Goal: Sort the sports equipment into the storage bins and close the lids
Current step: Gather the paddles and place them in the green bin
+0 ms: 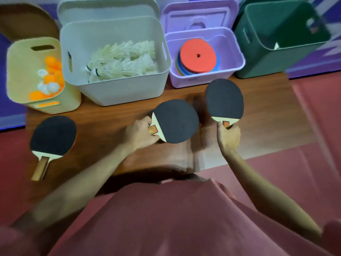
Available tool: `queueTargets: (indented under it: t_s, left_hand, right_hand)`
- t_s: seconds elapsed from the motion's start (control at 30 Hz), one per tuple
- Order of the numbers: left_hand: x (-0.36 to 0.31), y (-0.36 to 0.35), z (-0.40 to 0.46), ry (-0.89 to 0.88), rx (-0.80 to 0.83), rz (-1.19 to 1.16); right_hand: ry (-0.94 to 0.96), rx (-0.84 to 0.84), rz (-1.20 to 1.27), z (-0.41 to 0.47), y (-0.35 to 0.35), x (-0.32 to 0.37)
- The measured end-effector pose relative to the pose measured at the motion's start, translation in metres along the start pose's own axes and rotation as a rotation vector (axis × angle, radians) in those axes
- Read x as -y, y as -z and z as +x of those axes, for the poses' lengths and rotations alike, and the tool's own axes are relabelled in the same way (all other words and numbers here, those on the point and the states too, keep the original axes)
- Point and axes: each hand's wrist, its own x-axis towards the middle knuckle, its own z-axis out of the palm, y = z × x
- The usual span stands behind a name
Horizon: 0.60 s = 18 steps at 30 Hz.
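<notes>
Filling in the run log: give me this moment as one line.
left hand: holds paddle | right hand: holds second paddle | third paddle: on table | green bin: open

You wear a loose dusty-pink fabric garment [184,218] that drapes in soft folds over your lap. Your left forearm [88,178] and right forearm [258,185] are bare, without sleeves, watch or rings.

i see a smooth dark-brown wood-grain bench [103,126], matt plastic storage bins like the grey rectangular bin [118,89], matt black rubber-faced paddles with pale wooden handles [224,98], and feathery white shuttlecocks [121,61].
</notes>
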Motion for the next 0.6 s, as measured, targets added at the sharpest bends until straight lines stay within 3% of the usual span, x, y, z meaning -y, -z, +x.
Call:
queueTargets:
  t_s: [0.2, 0.6]
  left_hand:
    - [-0.103, 0.006, 0.053, -0.132, -0.066, -0.025]
    - [-0.309, 0.031, 0.180, -0.181, -0.192, -0.075]
  right_hand:
    - [0.058, -0.143, 0.062, 0.081, 0.055, 0.012]
    - [0.158, -0.198, 0.012, 0.268, 0.143, 0.077]
